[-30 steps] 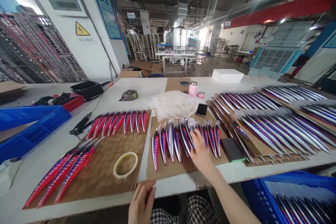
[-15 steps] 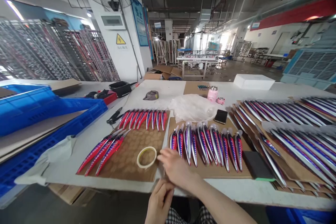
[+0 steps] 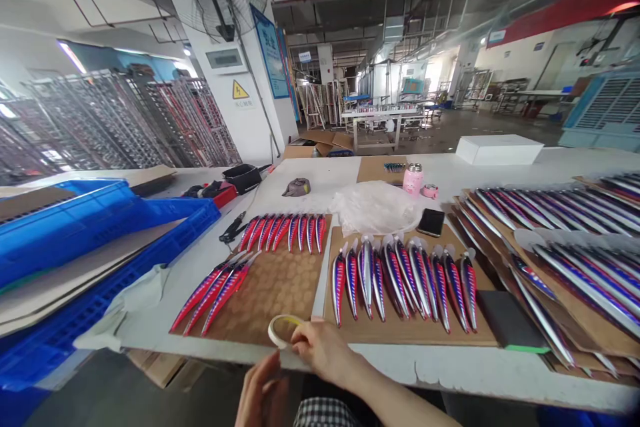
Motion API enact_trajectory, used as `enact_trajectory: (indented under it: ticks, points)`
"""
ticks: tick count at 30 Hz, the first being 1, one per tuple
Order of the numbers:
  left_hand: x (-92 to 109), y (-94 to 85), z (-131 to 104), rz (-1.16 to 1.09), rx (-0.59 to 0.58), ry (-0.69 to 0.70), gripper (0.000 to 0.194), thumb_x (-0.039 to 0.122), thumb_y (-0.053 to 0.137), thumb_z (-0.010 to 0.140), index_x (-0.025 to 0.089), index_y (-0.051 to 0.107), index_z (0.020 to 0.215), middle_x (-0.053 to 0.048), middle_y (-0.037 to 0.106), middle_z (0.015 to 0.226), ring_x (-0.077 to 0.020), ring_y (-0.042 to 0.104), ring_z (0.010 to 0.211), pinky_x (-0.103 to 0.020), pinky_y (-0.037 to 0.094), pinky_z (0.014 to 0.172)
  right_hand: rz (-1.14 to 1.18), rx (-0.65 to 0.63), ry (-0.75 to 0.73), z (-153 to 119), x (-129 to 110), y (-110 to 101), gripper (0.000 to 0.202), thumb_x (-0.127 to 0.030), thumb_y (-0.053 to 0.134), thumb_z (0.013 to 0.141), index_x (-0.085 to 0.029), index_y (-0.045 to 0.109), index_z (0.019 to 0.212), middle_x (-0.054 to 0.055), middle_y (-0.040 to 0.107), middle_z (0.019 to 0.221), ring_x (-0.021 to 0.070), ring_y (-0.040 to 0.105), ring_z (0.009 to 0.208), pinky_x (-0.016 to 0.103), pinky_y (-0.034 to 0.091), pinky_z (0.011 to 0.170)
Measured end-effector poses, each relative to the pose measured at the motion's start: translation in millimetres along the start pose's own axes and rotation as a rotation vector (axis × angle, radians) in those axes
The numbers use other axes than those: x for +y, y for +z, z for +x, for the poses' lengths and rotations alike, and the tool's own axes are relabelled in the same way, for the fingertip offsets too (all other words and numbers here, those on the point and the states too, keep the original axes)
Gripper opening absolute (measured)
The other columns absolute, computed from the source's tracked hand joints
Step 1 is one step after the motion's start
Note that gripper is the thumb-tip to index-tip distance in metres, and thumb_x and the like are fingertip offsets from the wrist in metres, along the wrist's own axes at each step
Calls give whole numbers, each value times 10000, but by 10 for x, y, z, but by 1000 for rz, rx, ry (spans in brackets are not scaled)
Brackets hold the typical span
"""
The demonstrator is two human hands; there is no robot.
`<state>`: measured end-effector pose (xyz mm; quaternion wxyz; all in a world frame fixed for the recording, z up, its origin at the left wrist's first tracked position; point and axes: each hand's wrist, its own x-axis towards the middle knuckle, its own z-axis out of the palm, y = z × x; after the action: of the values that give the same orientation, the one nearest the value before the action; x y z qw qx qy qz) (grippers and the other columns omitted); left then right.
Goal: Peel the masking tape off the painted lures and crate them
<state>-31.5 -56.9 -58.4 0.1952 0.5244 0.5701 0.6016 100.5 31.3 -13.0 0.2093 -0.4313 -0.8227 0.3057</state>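
Observation:
My right hand (image 3: 325, 353) is at the front edge of the table, its fingers closed on the right side of a roll of tape (image 3: 274, 337). The cream-coloured roll lies at the near edge of the left cardboard sheet (image 3: 280, 280). Lower and to the left, my left hand (image 3: 263, 390) is partly smeared by motion, its fingers apart and seemingly holding nothing. Red and purple fishing lures (image 3: 220, 293) lie on the left sheet, three near its left side and a row along the back. More lures (image 3: 407, 280) fill the right cardboard sheet (image 3: 400, 335).
Blue crates (image 3: 165, 240) stand at the left beside a pale cloth (image 3: 135, 300). Behind the sheets are a plastic bag (image 3: 375, 207), a phone (image 3: 431, 222) and a pink bottle (image 3: 413, 180). Stacked boards of lures (image 3: 590, 280) and a dark block (image 3: 510, 320) are at the right.
My right hand has moved left and down onto the tape roll, which has shifted towards the table's front edge. My left hand has moved left, away from the right. The view has shifted slightly.

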Motion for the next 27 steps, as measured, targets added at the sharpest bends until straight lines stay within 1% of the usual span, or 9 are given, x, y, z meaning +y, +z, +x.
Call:
enact_trajectory:
  ticks: [2,4,8,11,16,20,22,24,27]
  points:
    - [89,-12,145,46,-9,14,381,451,581,836,293,593,1182,-60,569,1161,-221,593,1009,-283,548,766,323,52,110,-236,-86,-41,156,-216,559,840,-208,681,937,4,709,840,146,646,786,206,434,647]
    - [168,20,254,72,-96,68,351,407,592,834,285,611,1164,-62,571,1164,-212,607,993,-286,559,769,650,115,197,-418,-145,-72,142,-182,561,799,-186,679,876,-3,692,780,145,639,739,200,427,621]
    - [270,162,350,59,-215,172,164,363,620,815,227,680,885,-48,634,944,-181,642,834,-246,565,682,926,199,230,-641,-150,-90,148,-111,523,745,-168,644,808,-40,559,607,118,544,582,197,378,549]
    - [320,253,326,47,-258,180,115,326,620,820,221,648,782,-18,634,845,-154,634,789,-213,542,694,769,263,200,-750,-66,-115,190,-77,536,714,-187,645,824,-48,521,617,114,506,586,198,342,541]
    - [422,278,192,33,-370,157,125,297,602,838,219,649,753,-18,641,855,-149,632,786,-210,525,704,379,367,155,-831,93,-215,226,-87,578,750,-226,686,892,-15,657,772,150,591,723,215,395,661]
    - [481,236,199,36,-327,163,134,337,597,839,227,672,856,-22,659,873,-163,646,794,-224,539,692,261,412,150,-812,149,-256,161,-88,583,762,-218,677,761,-25,675,711,127,608,671,193,386,637]
    - [511,212,259,77,-282,151,202,358,583,849,228,649,988,-19,662,880,-157,649,762,-218,543,654,155,421,137,-799,164,-258,152,-83,583,752,-215,654,727,-30,671,695,123,608,661,194,373,623]
    - [553,196,326,152,-288,171,211,357,572,860,227,631,1014,-13,657,881,-140,641,716,-203,533,616,25,400,102,-789,173,-257,144,-79,584,739,-212,625,700,-30,670,696,126,611,673,203,360,620]
    - [619,204,393,292,-424,291,130,338,580,859,244,649,917,4,652,853,-128,631,696,-194,512,608,-143,342,69,-779,170,-261,126,-96,596,734,-213,599,685,-31,671,693,130,615,677,217,341,614]
